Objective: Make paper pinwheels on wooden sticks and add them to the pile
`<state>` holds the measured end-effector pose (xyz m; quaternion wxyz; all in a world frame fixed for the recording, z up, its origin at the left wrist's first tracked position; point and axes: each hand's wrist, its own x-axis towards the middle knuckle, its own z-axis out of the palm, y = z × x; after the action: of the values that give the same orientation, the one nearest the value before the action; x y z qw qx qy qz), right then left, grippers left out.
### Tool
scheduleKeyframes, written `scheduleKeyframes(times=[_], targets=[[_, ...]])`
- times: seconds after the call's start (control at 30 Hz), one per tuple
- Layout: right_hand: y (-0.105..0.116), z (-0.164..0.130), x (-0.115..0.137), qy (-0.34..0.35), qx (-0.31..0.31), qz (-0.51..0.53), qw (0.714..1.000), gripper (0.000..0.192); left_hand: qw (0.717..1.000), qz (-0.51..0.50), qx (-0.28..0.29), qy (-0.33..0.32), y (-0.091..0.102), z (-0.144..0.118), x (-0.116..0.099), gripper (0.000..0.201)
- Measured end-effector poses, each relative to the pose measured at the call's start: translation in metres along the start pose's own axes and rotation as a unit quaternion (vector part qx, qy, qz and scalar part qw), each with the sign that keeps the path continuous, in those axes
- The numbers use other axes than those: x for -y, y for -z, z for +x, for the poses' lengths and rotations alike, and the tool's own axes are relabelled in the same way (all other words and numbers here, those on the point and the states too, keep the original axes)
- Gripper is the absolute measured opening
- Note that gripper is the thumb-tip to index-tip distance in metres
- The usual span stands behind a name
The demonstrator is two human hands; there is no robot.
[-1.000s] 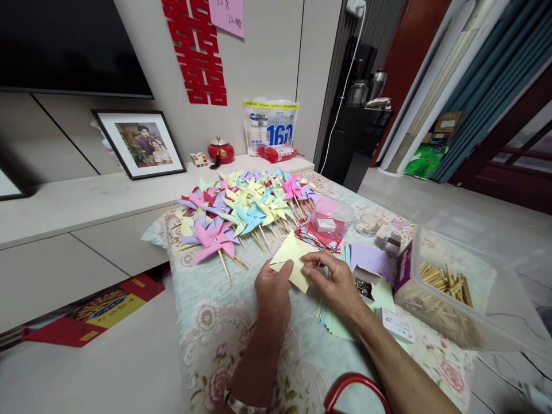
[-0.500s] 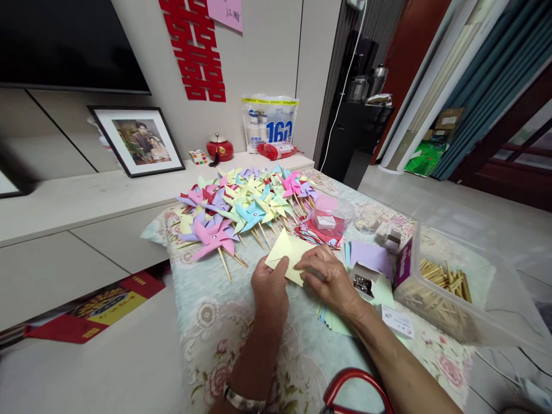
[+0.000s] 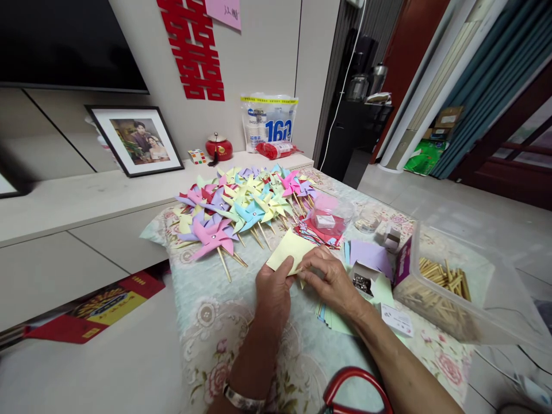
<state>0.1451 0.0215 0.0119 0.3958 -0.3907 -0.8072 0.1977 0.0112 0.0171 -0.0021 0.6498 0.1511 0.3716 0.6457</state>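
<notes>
Nearby, wooden sticks (image 3: 444, 276) inside clear tub (image 3: 495, 299)

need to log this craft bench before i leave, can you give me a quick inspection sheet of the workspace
surface: table under a pale floral cloth, crowded on its far and right parts.
job's things: yellow paper square held above the cloth; pile of finished paper pinwheels on sticks behind it.
clutter: clear tub of wooden sticks, loose coloured sheets, small open box of metal pins, red handle at the near edge.
hands: left hand and right hand both pinch the yellow paper's near edge.
cables: white cable down the wall by the dark cabinet.
surroundings: framed photo, red paper cutout and white bag along the ledge.
</notes>
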Motion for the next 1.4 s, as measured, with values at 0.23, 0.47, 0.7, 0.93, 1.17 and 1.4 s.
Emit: scheduleKeyframes(times=[0.23, 0.47, 0.7, 0.93, 1.17, 1.4], targets=[[0.0008, 0.0024, 0.0014, -0.091, -0.012, 0.02, 0.996, 0.015, 0.999, 0.025, -0.011, -0.022, -0.0019, 0.0002, 0.0008, 0.04], [-0.0006, 0.0019, -0.0017, -0.161, -0.014, 0.038, 0.986, 0.019, 0.998, 0.059, -0.004, -0.027, -0.0026, -0.0001, 0.0034, 0.04], [-0.0015, 0.0017, -0.0041, -0.201, -0.014, 0.059, 0.978, 0.018, 0.996, 0.085, -0.003, -0.031, -0.0003, 0.001, 0.0071, 0.037], [-0.0007, 0.0029, -0.0025, -0.237, -0.013, 0.084, 0.968, 0.017, 0.994, 0.1, -0.007, -0.032, -0.0009, 0.0016, 0.0084, 0.034], [-0.0006, 0.004, -0.0026, -0.257, -0.012, 0.089, 0.962, 0.018, 0.994, 0.106, -0.011, -0.031, -0.003, 0.0006, 0.0082, 0.033], [-0.0003, 0.0043, -0.0024, -0.26, -0.006, 0.088, 0.962, 0.018, 0.992, 0.115, -0.009, -0.04, -0.002, 0.001, 0.0094, 0.03]])
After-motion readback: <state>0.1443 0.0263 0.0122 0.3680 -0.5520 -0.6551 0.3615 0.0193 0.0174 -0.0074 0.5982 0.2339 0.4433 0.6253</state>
